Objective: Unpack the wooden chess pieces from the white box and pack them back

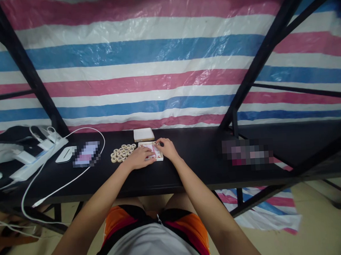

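Observation:
A small white open box (pixel 160 157) lies on the black table, with a folded white sheet with pink marks (pixel 154 148) inside it. My left hand (pixel 139 158) rests over the box's left part, its fingers stretched out flat on the sheet. At the right far corner of the box, my right hand (pixel 166 148) has its fingers bent inward; what they pinch is too small to make out. Left of the box, touching distance from my left hand, sit several round Chinese chess pieces (pixel 121 153) in rows. Behind it is the white box lid (pixel 143 134).
A phone (pixel 87 153), blurred out, a white flat device (pixel 66 154), a white cable (pixel 104 141) and a power strip (pixel 31 163) occupy the left side. A blurred item (pixel 247 152) lies at right. Black metal posts (pixel 244 77) and a striped plastic sheet (pixel 142 52) stand behind.

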{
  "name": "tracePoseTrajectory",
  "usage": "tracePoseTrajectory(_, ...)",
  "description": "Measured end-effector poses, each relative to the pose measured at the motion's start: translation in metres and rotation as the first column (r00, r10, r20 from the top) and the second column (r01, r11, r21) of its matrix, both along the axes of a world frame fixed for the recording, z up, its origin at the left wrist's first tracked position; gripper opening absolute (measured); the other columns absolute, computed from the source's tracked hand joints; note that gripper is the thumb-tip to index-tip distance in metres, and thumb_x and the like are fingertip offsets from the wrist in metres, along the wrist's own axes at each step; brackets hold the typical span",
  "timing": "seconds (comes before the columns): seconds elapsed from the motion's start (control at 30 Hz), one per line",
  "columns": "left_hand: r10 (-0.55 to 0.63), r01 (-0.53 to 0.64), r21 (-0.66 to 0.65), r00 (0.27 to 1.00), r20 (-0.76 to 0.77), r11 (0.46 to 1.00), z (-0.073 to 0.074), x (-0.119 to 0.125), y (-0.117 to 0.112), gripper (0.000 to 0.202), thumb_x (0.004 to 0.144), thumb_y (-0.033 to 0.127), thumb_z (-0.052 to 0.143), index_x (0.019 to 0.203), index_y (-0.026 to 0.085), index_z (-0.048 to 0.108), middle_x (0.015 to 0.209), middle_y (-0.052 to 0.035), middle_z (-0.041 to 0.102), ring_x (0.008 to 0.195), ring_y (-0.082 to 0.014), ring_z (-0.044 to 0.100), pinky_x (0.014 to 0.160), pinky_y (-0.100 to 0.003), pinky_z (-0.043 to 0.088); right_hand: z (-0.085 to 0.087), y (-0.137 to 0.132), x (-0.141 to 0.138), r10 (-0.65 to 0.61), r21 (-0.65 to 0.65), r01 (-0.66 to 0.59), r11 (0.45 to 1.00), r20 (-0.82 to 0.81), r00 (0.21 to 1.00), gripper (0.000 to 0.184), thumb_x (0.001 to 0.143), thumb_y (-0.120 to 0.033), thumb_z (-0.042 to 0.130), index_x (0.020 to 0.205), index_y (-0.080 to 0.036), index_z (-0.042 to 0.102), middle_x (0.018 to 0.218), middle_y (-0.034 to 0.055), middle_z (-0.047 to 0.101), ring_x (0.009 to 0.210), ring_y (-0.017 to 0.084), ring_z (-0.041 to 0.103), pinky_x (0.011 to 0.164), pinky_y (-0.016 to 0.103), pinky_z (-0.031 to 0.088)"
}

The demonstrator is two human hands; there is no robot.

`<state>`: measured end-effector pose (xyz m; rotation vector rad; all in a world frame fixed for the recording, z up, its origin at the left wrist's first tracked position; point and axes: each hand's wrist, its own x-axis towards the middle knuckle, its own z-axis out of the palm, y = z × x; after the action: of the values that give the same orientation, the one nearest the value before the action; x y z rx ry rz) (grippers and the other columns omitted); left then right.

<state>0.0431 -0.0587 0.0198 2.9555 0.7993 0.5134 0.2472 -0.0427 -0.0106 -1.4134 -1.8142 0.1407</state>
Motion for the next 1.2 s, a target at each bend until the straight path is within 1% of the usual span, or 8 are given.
tracePoseTrajectory(0.17,0.005,-0.005,0.013,1.0,0.001,1.0,-0.0009,0.0003,0.001,0.042,0.094,0.047,0.041,0.111,0.019,0.068,0.115,-0.0086,0.065,0.108,-0.0219,0.057,0.1,-0.035,0.038,-0.0018,0.0008,-0.0014,-0.001,-0.033,0.001,0.999,0.006,1.0,0.006,0.08,-0.024,0.062,0.083,-0.022,0.066,0.086,0.0019,0.068,0.085,0.019,0.055,0.082,0.03,0.041)
tracePoseTrajectory(0.33,0.02,-0.02,-0.02,1.0,0.001,1.0,-0.0015,0.0006,0.0012,0.042,0.093,0.047,0.043,0.111,0.019,0.068,0.117,-0.0095,0.064,0.111,-0.0223,0.056,0.101,-0.035,0.037,-0.0066,0.0034,0.0004,-0.017,-0.054,0.018,0.998,0.013,1.0,0.007,0.08,-0.023,0.061,0.085,-0.022,0.066,0.087,0.0025,0.068,0.086,0.019,0.055,0.085,0.032,0.041)
tracePoseTrajectory(0.5,0.041,-0.039,-0.077,0.999,0.026,0.996,-0.0035,-0.0006,0.002,0.043,0.093,0.049,0.042,0.112,0.02,0.068,0.121,-0.0083,0.062,0.112,-0.0217,0.056,0.102,-0.033,0.038,-0.0077,0.0039,0.0013,-0.02,-0.038,0.02,0.999,0.002,1.0,0.011,0.078,-0.022,0.061,0.087,-0.02,0.066,0.096,0.0057,0.063,0.094,0.02,0.055,0.092,0.035,0.039)
tracePoseTrajectory(0.57,0.048,-0.045,-0.084,0.999,0.024,0.995,-0.0037,-0.001,0.0018,0.044,0.093,0.05,0.042,0.113,0.021,0.068,0.122,-0.0079,0.062,0.113,-0.0217,0.055,0.102,-0.034,0.038,-0.0064,0.0026,0.0018,-0.013,-0.041,0.011,0.999,-0.033,0.999,0.012,0.078,-0.022,0.06,0.088,-0.02,0.066,0.096,0.0058,0.061,0.093,0.019,0.055,0.091,0.034,0.041)
tracePoseTrajectory(0.73,0.063,-0.063,-0.083,0.998,0.002,0.995,-0.0023,-0.0001,0.0001,0.044,0.093,0.049,0.041,0.114,0.021,0.067,0.124,-0.0079,0.062,0.115,-0.0222,0.055,0.103,-0.034,0.038,-0.0033,-0.0008,0.003,0.014,-0.074,-0.02,0.997,-0.078,0.997,0.011,0.079,-0.023,0.057,0.086,-0.02,0.065,0.089,0.0033,0.057,0.08,0.015,0.055,0.082,0.03,0.044)
tracePoseTrajectory(0.87,0.068,-0.067,-0.077,0.998,0.01,0.995,-0.0022,0.0004,0.0001,0.042,0.093,0.048,0.042,0.114,0.021,0.067,0.124,-0.0074,0.062,0.116,-0.0218,0.055,0.103,-0.033,0.038,-0.0038,-0.001,0.0028,0.015,-0.072,-0.022,0.997,-0.091,0.996,0.014,0.079,-0.021,0.056,0.091,-0.021,0.063,0.09,0.0029,0.057,0.082,0.015,0.055,0.081,0.029,0.044)
tracePoseTrajectory(1.07,0.066,-0.064,-0.07,0.997,0.025,0.995,-0.0043,-0.0002,0.0022,0.041,0.092,0.047,0.045,0.113,0.02,0.067,0.125,-0.009,0.061,0.117,-0.0227,0.054,0.105,-0.035,0.037,-0.0057,0.0003,0.0035,0.014,-0.078,-0.021,0.997,-0.083,0.996,0.017,0.078,-0.019,0.055,0.092,-0.02,0.063,0.09,0.0031,0.056,0.085,0.016,0.056,0.085,0.031,0.044)
tracePoseTrajectory(1.2,0.057,-0.052,-0.061,0.995,0.087,0.997,-0.0003,-0.0019,0.0048,0.04,0.093,0.045,0.043,0.11,0.018,0.068,0.121,-0.0097,0.062,0.113,-0.0215,0.055,0.102,-0.033,0.038,-0.0056,0.0006,0.004,0.02,-0.087,-0.028,0.996,-0.089,0.996,0.017,0.077,-0.019,0.054,0.09,-0.02,0.064,0.092,0.0037,0.057,0.086,0.016,0.056,0.087,0.032,0.044)
